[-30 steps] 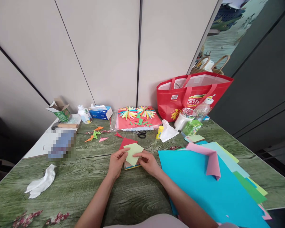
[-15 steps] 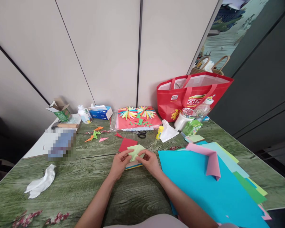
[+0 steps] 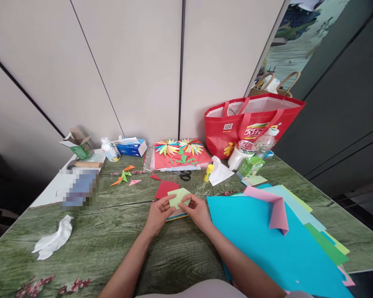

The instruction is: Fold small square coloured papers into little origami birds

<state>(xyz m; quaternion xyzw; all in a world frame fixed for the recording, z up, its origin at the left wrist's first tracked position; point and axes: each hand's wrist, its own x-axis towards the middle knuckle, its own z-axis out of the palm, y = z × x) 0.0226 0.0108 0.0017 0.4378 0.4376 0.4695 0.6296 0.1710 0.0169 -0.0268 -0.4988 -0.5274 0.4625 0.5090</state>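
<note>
A pale green sheet of folded paper (image 3: 176,200) is held between both hands, with crease lines showing on it. My left hand (image 3: 158,212) pinches its left edge, and my right hand (image 3: 198,211) pinches its right side, thumb on the near face. Beneath it lies a small stack of coloured paper squares (image 3: 178,216), partly hidden by the hands. Just behind, a red paper square (image 3: 165,188) rests flat on the table. Small folded paper pieces (image 3: 124,176) in orange, green and pink lie beyond my left hand.
Large coloured sheets, blue on top (image 3: 245,231), cover the right side. Black scissors (image 3: 185,176), a yellow glue stick (image 3: 208,173) and a crumpled tissue (image 3: 54,239) lie around. Along the wall stand a red bag (image 3: 220,132), a tissue box (image 3: 133,147) and paper stars (image 3: 167,147).
The pale green paper has moved slightly right and its lower part is now folded or tilted within my fingers. Both hands have shifted a little to the right, still gripping it.
</note>
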